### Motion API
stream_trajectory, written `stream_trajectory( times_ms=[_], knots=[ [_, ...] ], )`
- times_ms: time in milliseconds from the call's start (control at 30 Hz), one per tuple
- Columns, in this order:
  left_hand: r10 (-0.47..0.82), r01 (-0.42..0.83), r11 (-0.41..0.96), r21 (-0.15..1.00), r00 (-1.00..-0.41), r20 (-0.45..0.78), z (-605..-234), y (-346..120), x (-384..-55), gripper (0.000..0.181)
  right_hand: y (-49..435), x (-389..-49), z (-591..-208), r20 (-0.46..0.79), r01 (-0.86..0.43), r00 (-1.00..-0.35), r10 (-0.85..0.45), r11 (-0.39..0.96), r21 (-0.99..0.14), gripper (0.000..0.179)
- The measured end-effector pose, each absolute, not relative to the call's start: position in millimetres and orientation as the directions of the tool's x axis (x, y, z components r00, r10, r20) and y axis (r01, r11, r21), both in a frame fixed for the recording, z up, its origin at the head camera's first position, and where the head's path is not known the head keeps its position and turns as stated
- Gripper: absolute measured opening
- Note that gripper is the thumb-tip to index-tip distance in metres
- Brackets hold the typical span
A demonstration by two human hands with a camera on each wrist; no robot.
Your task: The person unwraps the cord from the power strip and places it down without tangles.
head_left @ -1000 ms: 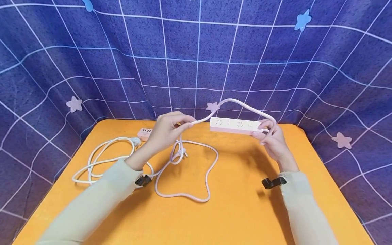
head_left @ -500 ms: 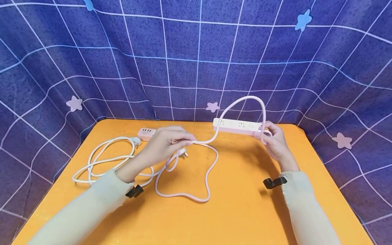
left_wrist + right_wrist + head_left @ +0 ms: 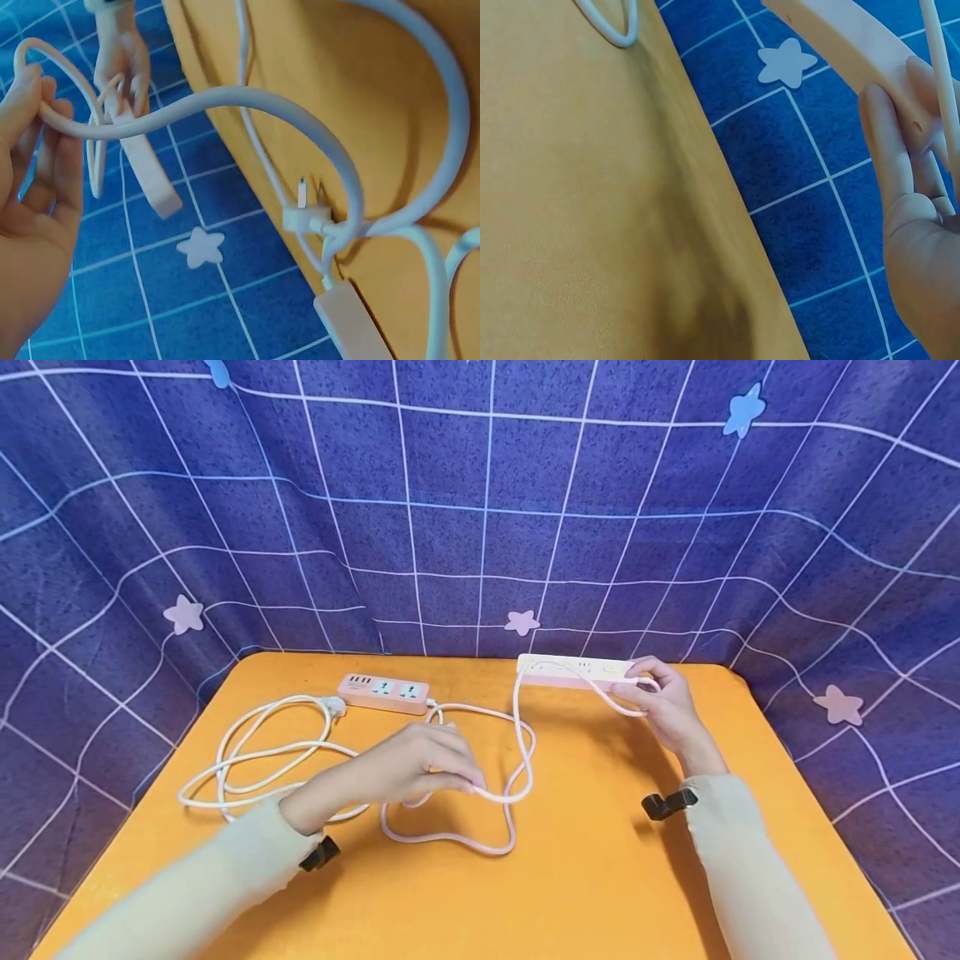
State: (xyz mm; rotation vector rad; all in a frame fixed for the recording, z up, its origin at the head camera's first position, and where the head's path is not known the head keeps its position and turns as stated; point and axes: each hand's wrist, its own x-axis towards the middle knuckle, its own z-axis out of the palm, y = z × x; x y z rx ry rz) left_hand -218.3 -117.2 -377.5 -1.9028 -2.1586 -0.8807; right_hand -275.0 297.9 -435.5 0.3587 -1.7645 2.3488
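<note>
My right hand grips the right end of a long white-and-pink power strip, lifted above the table's far part. From that end the strip's pale cord curves across the strip's face and drops toward my left hand. My left thumb and fingers pinch the cord low over the middle of the table. In the left wrist view, a pale plug with its pins up lies among cord loops; the left hand mostly hides it in the head view. The right wrist view shows fingers round the strip.
A shorter pink power strip with sockets and USB ports lies at the back left. Its white cable sits in loose loops on the left, beside a white plug. A blue gridded curtain surrounds the orange tabletop.
My left hand has moved down and toward me with the cord, from near the strip's height to low over the table. The shorter strip has come into view. The right hand has barely moved.
</note>
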Motion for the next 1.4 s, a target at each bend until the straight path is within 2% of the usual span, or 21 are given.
stream_trajectory(
  times_ms=[100, 200, 400, 633, 867, 1067, 1400],
  knots=[
    [0.896, 0.961, -0.008, 0.275, -0.116, 0.429, -384, -111, -215, 0.013, 296, -277, -435, 0.296, -0.284, -0.955, -0.005, -0.268, -0.920, 0.034],
    [0.920, 0.968, -0.035, 0.247, -0.066, 0.387, -389, -105, -212, 0.011, 295, -279, -437, 0.282, -0.268, -0.959, -0.020, -0.251, -0.930, 0.031],
    [0.964, 0.959, -0.021, 0.284, -0.056, 0.259, -397, -91, -200, 0.012, 294, -287, -445, 0.248, -0.240, -0.968, -0.028, -0.169, -0.956, 0.026],
    [0.983, 0.980, -0.037, 0.194, 0.001, 0.184, -407, -72, -188, 0.010, 292, -294, -452, 0.213, -0.210, -0.976, -0.038, -0.086, -0.974, 0.022],
    [0.995, 0.994, 0.031, 0.109, -0.041, 0.091, -417, -60, -181, 0.009, 295, -298, -460, 0.166, -0.166, -0.985, -0.049, -0.013, -0.986, 0.021],
    [0.996, 0.996, 0.066, 0.059, -0.070, 0.059, -421, -55, -178, 0.008, 298, -301, -466, 0.133, -0.136, -0.990, -0.054, 0.071, -0.988, 0.023],
    [0.988, 0.984, 0.110, 0.141, -0.124, 0.091, -429, -53, -181, 0.006, 307, -304, -475, 0.127, -0.139, -0.989, -0.072, 0.204, -0.969, 0.039]
  ],
)
